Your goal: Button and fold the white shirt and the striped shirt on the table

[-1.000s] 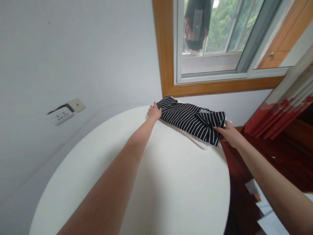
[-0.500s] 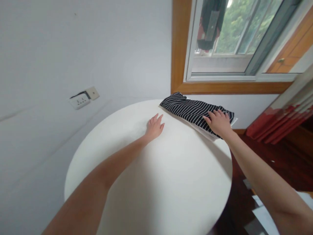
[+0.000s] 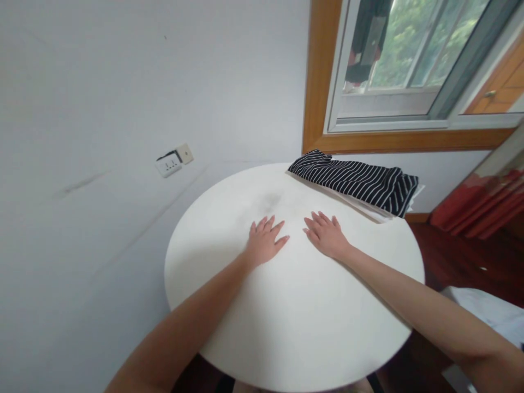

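Note:
A folded black garment with thin white stripes (image 3: 360, 181) lies at the far right edge of a round white table (image 3: 229, 218), on top of a folded white cloth (image 3: 370, 208). My left hand (image 3: 265, 242) rests flat on the tabletop near the middle, fingers spread, holding nothing. Beside it, my right hand (image 3: 326, 235) also lies flat and open on the table, a short way in front of the striped garment and apart from it.
A grey wall with a socket plate (image 3: 174, 160) stands behind the table at the left. A wood-framed window (image 3: 319, 82) is at the back right. A red and white curtain (image 3: 483, 202) hangs at the right over a dark wooden floor (image 3: 454, 262).
Both hands let go of the striped garment and drew back to rest flat on the table's middle. The view swung so the table sits further right.

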